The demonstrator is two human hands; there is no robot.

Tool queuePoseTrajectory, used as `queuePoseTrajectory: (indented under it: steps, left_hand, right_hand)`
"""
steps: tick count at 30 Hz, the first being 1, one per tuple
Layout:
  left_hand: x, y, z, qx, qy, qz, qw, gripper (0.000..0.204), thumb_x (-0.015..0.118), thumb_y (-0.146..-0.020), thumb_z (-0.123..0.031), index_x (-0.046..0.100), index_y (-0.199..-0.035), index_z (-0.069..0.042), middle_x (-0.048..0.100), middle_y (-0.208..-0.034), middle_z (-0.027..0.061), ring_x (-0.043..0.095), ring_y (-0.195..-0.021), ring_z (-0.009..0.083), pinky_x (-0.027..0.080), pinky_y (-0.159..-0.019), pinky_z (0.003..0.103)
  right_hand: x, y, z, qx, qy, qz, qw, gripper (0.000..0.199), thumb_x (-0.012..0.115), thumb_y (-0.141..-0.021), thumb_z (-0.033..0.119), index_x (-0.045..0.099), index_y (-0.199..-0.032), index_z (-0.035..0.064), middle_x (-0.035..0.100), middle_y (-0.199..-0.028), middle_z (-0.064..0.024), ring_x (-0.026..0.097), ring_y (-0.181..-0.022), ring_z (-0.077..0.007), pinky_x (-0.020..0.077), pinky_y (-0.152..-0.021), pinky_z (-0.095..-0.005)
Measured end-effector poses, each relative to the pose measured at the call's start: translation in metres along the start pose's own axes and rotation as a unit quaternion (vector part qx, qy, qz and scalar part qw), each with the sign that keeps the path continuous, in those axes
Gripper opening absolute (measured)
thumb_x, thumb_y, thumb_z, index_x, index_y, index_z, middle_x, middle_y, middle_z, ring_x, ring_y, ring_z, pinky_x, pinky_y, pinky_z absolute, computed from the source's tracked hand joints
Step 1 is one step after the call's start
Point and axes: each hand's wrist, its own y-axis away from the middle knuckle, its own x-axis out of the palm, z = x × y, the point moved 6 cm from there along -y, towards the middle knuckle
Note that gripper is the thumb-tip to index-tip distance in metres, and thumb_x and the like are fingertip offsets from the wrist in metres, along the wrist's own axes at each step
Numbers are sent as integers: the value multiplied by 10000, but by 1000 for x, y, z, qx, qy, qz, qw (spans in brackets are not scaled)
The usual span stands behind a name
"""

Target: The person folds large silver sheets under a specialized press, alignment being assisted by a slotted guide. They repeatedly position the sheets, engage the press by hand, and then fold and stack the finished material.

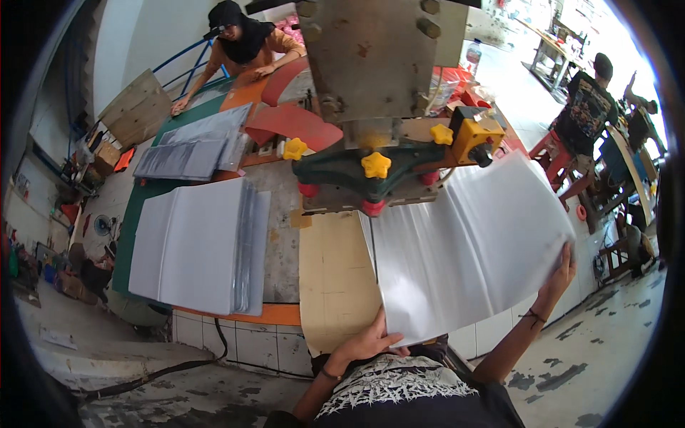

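Note:
A large shiny, silvery-white plastic sheet [464,250] with creases along it slants in front of me. Its far edge reaches beneath the head of a press machine [371,175]. My left hand [367,339] pinches the sheet's near left corner, thumb on top. At the sheet's right edge, my right hand [560,274] grips the border with its fingers partly behind it. Under the press and left of the sheet lies a tan board [332,278] with faint lines; part of it is hidden by the sheet.
Left on the table are a stack of folded plastic sheets [196,246] and a second stack [193,146] behind it. The press carries yellow star knobs [376,165] and a yellow control box [479,139]. One person [242,43] sits across the table; another [589,107] is at right.

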Motion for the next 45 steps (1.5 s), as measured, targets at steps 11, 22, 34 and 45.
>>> queuePoseTrajectory:
  steps: [11,22,34,45]
  left_hand:
    - [59,-76,-27,40,-72,60,995,906,496,-1034,-23,-258,-1535,-64,570,-1183,200,700,-905,218,614,-824,365]
    - [54,-130,-39,55,-223,-68,971,1009,685,-939,-117,-94,-1570,0,638,-920,154,649,-573,173,543,-514,331]
    - [39,-167,-47,150,-415,-203,874,1023,788,-833,-219,123,-1556,67,651,-949,216,699,-818,343,550,-723,413]
    - [58,-180,-69,101,-459,-170,866,1036,791,-820,-292,160,-1514,146,637,-1083,306,669,-972,418,544,-807,455]
  right_hand:
    - [-74,-86,-48,8,59,-76,995,451,658,-965,305,654,-1199,-80,677,-1168,-122,641,-1026,-204,510,-915,-313]
    - [-117,-157,-97,-132,313,-110,934,448,616,-931,201,583,-1281,-77,679,-1149,-208,656,-1026,-304,502,-932,-376]
    - [-103,-179,-118,-95,383,-120,911,553,628,-863,279,561,-1322,-23,659,-1216,-235,632,-1126,-372,454,-1006,-420]
    - [-130,-217,-148,-70,414,-169,892,618,652,-845,346,529,-1339,-6,656,-1210,-246,638,-1114,-378,467,-996,-415]
